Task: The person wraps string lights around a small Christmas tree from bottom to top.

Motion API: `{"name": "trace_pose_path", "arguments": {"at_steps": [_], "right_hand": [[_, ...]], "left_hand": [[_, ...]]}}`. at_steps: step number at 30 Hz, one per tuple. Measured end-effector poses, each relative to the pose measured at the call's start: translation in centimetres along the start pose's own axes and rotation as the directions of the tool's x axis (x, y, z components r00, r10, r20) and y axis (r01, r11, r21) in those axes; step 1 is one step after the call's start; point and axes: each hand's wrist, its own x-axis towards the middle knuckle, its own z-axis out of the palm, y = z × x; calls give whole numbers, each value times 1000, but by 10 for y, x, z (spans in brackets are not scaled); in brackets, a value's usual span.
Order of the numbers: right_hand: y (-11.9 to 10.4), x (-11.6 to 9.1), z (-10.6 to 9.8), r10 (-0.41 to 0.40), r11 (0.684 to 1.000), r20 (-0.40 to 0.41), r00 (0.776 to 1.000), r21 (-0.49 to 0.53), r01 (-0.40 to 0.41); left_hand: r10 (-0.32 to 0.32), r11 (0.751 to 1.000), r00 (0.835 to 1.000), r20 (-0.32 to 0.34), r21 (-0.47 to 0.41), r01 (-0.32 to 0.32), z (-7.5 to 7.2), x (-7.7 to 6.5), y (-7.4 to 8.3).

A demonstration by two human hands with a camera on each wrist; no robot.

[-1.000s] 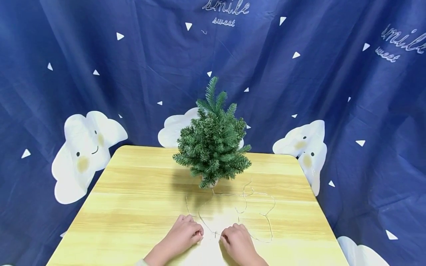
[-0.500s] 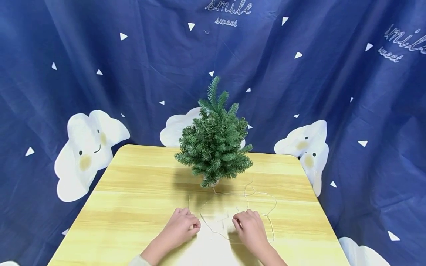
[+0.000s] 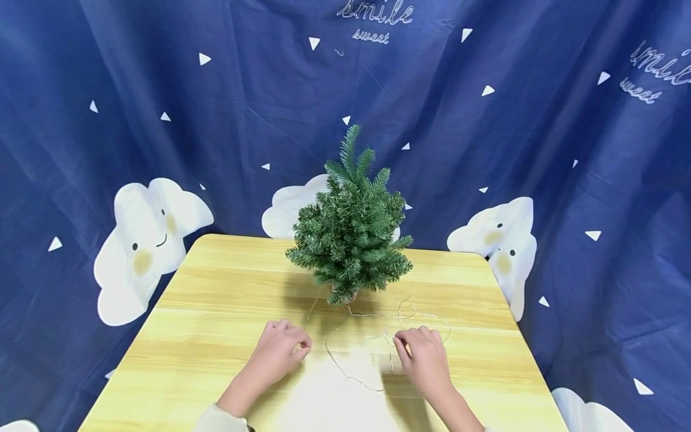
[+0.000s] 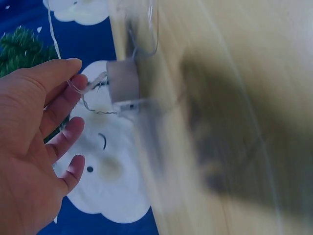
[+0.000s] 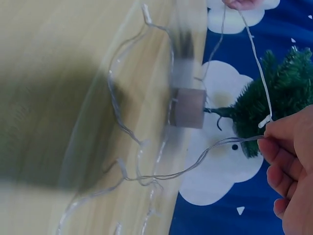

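Observation:
A string of fairy lights (image 5: 257, 66) with thin clear wire and small pale bulbs runs between my hands. My left hand (image 3: 276, 353) pinches the wire between thumb and forefinger, its other fingers loosely bent in the left wrist view. My right hand (image 3: 426, 363) pinches the wire beside a small bulb (image 5: 264, 121), and a further length trails from its fingertips down to the table. More wire (image 3: 339, 367) lies in loose loops between and beyond the hands. Behind them stands a small green artificial Christmas tree (image 3: 351, 234) on a brownish block-like base (image 5: 190, 108).
The light wooden table (image 3: 216, 282) has rounded far corners. A dark blue curtain (image 3: 259, 90) with white clouds and triangles hangs behind and around it. Some loops of wire lie close to the tree's base.
My hands have moved apart, the left one leftward and the right one rightward, both slightly farther from me. The wire between them has been drawn out, shifting loops on the table.

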Motion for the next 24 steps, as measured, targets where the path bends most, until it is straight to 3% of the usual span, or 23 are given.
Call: {"name": "trace_pose_path", "arguments": {"at_steps": [6,11,24], "right_hand": [[1,4,-5,-34,999,-60,998,15,35],[0,11,-10,-26,999,-54,998,33,28],[-2,27,-22,-16,999,-79,997,43,20]], "left_hand": [[2,999,996,-84,49,2,-9,4,-8],[-15,998,992,-125,60,23,-20,7,-13],[-22,998,994,-105,59,28,-40,13,-25]]}}
